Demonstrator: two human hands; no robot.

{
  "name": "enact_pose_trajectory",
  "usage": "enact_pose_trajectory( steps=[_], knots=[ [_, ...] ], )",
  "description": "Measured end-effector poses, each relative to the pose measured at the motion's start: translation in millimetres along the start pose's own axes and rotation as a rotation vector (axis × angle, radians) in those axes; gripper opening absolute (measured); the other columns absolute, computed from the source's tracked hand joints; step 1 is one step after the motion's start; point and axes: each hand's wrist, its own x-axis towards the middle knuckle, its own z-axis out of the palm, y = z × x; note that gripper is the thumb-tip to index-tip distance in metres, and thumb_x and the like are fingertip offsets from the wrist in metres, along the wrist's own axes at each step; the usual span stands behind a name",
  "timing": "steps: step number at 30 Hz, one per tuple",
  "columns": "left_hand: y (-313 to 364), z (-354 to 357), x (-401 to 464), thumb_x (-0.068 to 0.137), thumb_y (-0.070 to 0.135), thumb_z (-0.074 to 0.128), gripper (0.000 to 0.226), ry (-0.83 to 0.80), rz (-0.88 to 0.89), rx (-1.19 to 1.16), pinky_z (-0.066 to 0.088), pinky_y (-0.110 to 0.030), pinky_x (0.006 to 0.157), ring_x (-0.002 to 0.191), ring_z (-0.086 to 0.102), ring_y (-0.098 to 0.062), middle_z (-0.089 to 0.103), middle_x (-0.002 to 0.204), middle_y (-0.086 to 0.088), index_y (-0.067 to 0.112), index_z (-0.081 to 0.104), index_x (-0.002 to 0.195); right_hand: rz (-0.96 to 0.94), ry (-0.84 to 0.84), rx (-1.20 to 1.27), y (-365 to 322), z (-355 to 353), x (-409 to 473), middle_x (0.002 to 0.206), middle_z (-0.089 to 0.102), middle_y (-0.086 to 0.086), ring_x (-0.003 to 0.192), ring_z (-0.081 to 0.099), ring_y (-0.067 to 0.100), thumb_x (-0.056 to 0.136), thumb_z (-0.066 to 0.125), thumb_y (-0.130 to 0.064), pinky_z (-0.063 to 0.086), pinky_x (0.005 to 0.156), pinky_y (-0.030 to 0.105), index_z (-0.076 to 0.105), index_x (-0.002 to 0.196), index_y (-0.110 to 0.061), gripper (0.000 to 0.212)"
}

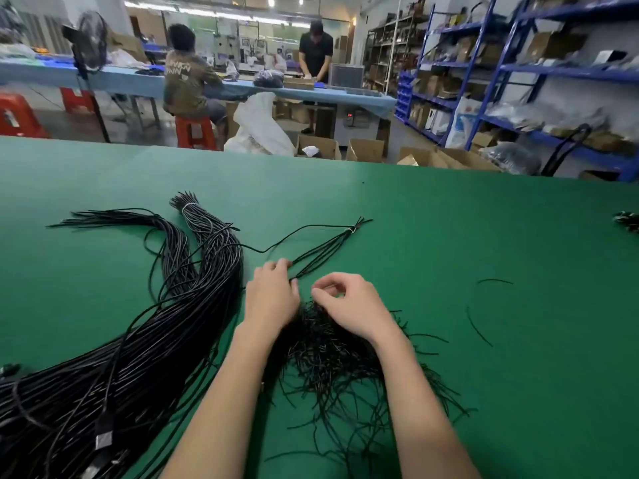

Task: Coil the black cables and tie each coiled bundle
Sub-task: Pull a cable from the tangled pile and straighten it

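Observation:
A thick mass of long black cables [145, 326] sweeps from the lower left up to two bound ends near the table's middle left. A thin group of black cables [328, 248], tied at its far tip, stretches away from my left hand [271, 295], which grips its near end. A loose pile of short black tie wires [332, 354] lies under both wrists. My right hand [349, 305] hovers over the pile with thumb and forefinger curled together; whether they pinch a tie wire I cannot tell.
The green table [449, 236] spreads wide to the right, with two stray tie wires [479, 326] on it. A dark cable bundle [627, 221] peeks in at the right edge. Beyond the far edge are cardboard boxes, blue shelving and two people at another bench.

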Motion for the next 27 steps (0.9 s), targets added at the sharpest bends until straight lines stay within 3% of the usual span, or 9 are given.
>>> enact_pose_trajectory(
  steps=[2, 4, 8, 14, 15, 18, 21, 25, 27],
  knots=[
    [-5.7, 5.0, -0.9, 0.098, 0.03, 0.051, 0.039, 0.007, -0.027, 0.13, 0.04, -0.041, 0.099, 0.125, 0.047, -0.028, 0.057, 0.134, -0.006, 0.019, 0.052, 0.135, 0.017, 0.069, 0.048, 0.4, 3.7, 8.0, 0.081, 0.072, -0.019, 0.076, 0.062, -0.012, 0.088, 0.07, -0.035, 0.04, 0.062, 0.004, 0.075, 0.087, -0.029, 0.008],
    [-15.7, 10.8, 0.7, 0.097, 0.031, 0.054, 0.035, 0.059, -0.041, 0.115, 0.042, -0.039, 0.096, 0.121, 0.049, -0.026, 0.06, 0.128, -0.003, 0.021, 0.058, 0.13, 0.026, 0.106, 0.074, 5.0, 9.2, 15.5, 0.08, 0.073, -0.019, 0.078, 0.061, -0.015, 0.089, 0.07, -0.036, 0.039, 0.06, 0.0, 0.074, 0.083, -0.031, 0.008],
    [-21.0, 7.1, 4.6, 0.091, 0.027, 0.061, 0.017, 0.106, -0.095, -0.06, 0.052, -0.034, 0.084, 0.102, 0.062, -0.022, 0.065, 0.107, 0.002, 0.028, 0.071, 0.104, 0.057, 0.138, 0.12, 7.4, 16.9, 19.7, 0.08, 0.073, -0.018, 0.079, 0.063, -0.01, 0.09, 0.069, -0.04, 0.039, 0.06, 0.005, 0.073, 0.084, -0.032, 0.01],
    [-13.3, 1.9, 4.7, 0.086, 0.019, 0.065, 0.01, 0.127, -0.098, -0.334, 0.049, -0.027, 0.074, 0.08, 0.062, -0.015, 0.067, 0.084, 0.011, 0.028, 0.066, 0.083, 0.038, 0.138, 0.145, 10.8, 24.4, 20.6, 0.08, 0.071, -0.023, 0.081, 0.06, -0.018, 0.089, 0.07, -0.036, 0.037, 0.062, 0.001, 0.074, 0.088, -0.03, 0.007],
    [-11.3, -0.7, 5.5, 0.085, 0.017, 0.066, 0.011, 0.139, -0.087, -0.389, 0.048, -0.025, 0.072, 0.076, 0.062, -0.014, 0.066, 0.081, 0.011, 0.028, 0.066, 0.081, 0.031, 0.144, 0.156, 11.8, 25.0, 21.0, 0.08, 0.071, -0.024, 0.084, 0.061, -0.015, 0.089, 0.07, -0.035, 0.038, 0.065, 0.002, 0.074, 0.091, -0.03, 0.007],
    [-4.8, -12.1, 8.3, 0.085, 0.017, 0.068, 0.01, 0.118, -0.101, -0.545, 0.042, -0.015, 0.064, 0.071, 0.062, -0.01, 0.066, 0.077, 0.011, 0.026, 0.068, 0.081, 0.045, 0.133, 0.201, 10.0, 24.7, 21.7, 0.083, 0.07, -0.031, 0.101, 0.063, 0.01, 0.089, 0.068, -0.039, 0.049, 0.083, 0.027, 0.068, 0.105, -0.037, 0.016],
    [-2.5, -20.2, 8.5, 0.085, 0.019, 0.069, 0.008, 0.055, -0.1, -0.643, 0.041, -0.02, 0.063, 0.066, 0.055, -0.009, 0.066, 0.079, 0.011, 0.026, 0.071, 0.083, 0.056, 0.095, 0.275, 4.4, 23.8, 20.8, 0.09, 0.071, -0.033, 0.103, 0.067, 0.022, 0.088, 0.067, -0.042, 0.054, 0.092, 0.037, 0.065, 0.109, -0.04, 0.022],
    [-0.9, -22.7, 6.9, 0.087, 0.018, 0.069, 0.005, 0.043, -0.085, -0.64, 0.039, -0.018, 0.061, 0.062, 0.051, -0.007, 0.065, 0.082, 0.01, 0.023, 0.071, 0.088, 0.073, 0.063, 0.195, -14.5, 9.6, 28.1, 0.081, 0.076, -0.01, 0.063, 0.066, 0.007, 0.088, 0.067, -0.035, 0.05, 0.065, 0.025, 0.068, 0.097, -0.03, 0.011],
    [-0.6, -22.9, 6.8, 0.087, 0.019, 0.069, 0.004, 0.061, -0.093, -0.641, 0.04, -0.018, 0.062, 0.064, 0.052, -0.004, 0.064, 0.082, 0.011, 0.023, 0.071, 0.088, 0.14, -0.117, 0.012, -32.1, -7.1, 46.5, 0.08, 0.078, -0.003, 0.05, 0.062, 0.006, 0.093, 0.063, -0.031, 0.045, 0.052, 0.02, 0.07, 0.099, -0.021, 0.013]
  ],
)
